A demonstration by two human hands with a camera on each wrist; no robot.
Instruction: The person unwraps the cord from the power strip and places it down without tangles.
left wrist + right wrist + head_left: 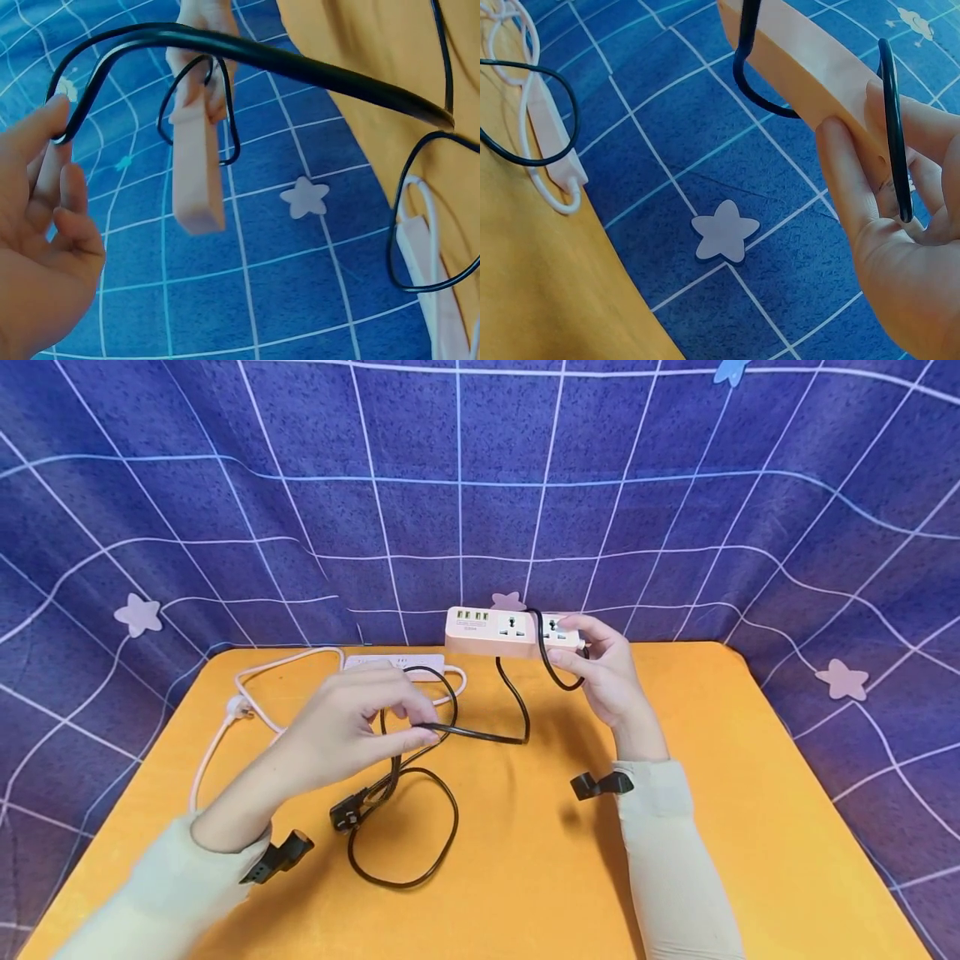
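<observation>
A white power strip [480, 632] with several USB ports and two sockets hangs above the far edge of the table. My right hand [606, 675] grips its right end between thumb and fingers. The strip's black cable [480, 736] loops over its top face near that hand and passes behind and below it. Between thumb and fingertips, my left hand [356, 718] pinches a stretch of this cable, doubled in the left wrist view. The rest of the cable lies in loops on the table, with its black plug [347, 812] below the left hand.
On the orange tabletop [540, 860], a second white power strip [429, 661] lies at the far edge, partly hidden by my left hand. Its white cord [212, 752] and plug [238, 706] lie at the left. A blue gridded curtain [495, 518] with star patches hangs behind.
</observation>
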